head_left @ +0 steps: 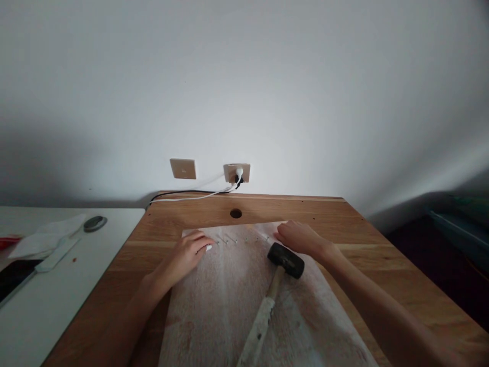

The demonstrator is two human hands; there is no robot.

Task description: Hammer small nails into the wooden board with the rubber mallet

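A pale cloth (225,300) lies spread over the wooden table (355,239). My left hand (189,255) rests on the cloth's far left part, fingers curled around a small white thing (208,248). My right hand (300,237) lies on the cloth's far right part with fingers bent down; what is under them is hidden. Between the hands a row of several small nails (229,238) lies on the cloth. A black-headed mallet (284,260) with a pale worn handle lies on the cloth just in front of my right hand, handle toward me.
A round cable hole (236,213) is in the table's far part. Behind it, a wall socket (237,173) holds plugs with a white and a black cable. A white table (46,300) to the left carries a dark tablet (13,278), cloths and a round disc (94,223).
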